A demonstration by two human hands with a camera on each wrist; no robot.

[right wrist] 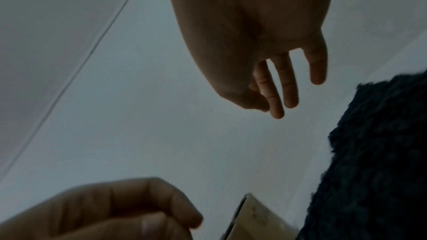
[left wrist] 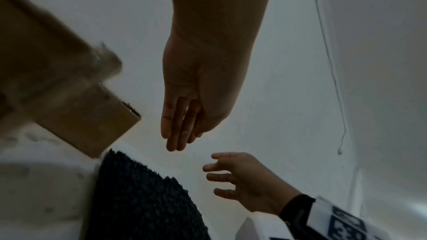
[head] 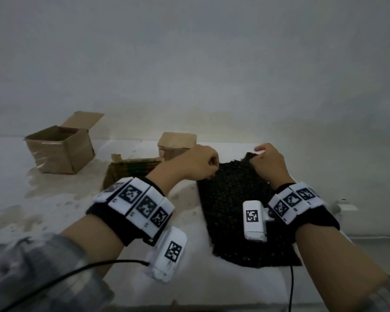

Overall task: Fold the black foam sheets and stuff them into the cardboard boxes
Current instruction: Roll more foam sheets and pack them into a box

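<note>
A black foam sheet (head: 230,206) lies flat on the white table (head: 54,210); it also shows in both wrist views (left wrist: 138,198) (right wrist: 369,171). My left hand (head: 200,163) hovers at its far left corner with fingers curled and nothing in them (right wrist: 115,211). In the left wrist view the left hand (left wrist: 182,116) is apart from the foam corner. My right hand (head: 268,163) is over the far right corner. The fingers of the right hand are spread and empty (left wrist: 242,178) (right wrist: 265,43). An open cardboard box (head: 59,152) stands at the far left.
A small closed cardboard box (head: 176,143) (left wrist: 80,116) sits just behind my left hand, by the wall. A flattened carton (head: 131,170) lies to its left. A black cable (head: 292,284) hangs over the table's front edge. A small white object (head: 345,207) sits at the right.
</note>
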